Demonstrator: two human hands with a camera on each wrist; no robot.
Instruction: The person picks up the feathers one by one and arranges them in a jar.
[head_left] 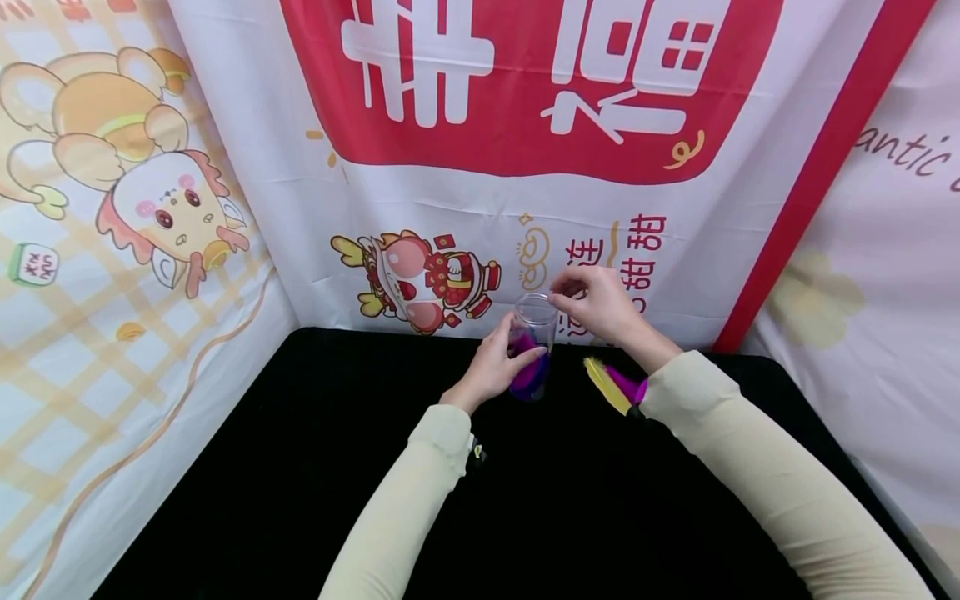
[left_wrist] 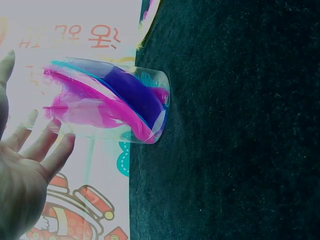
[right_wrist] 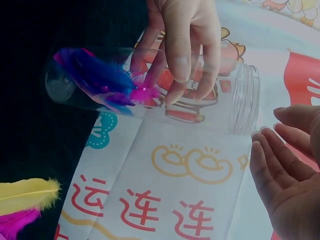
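Beside our loose, empty right hand, our left hand grips the jar, seemingly mid-filling with feathers; next we likely need the yellow feather by our right cuff.

I see a person in long, pale cream sleeves, the left sleeve and right sleeve both plain and softly creased. Each ends in a thick, bunched cuff. Under the left cuff I make out a small black device with a pale yellowish mark. Left hand and right hand are ungloved.
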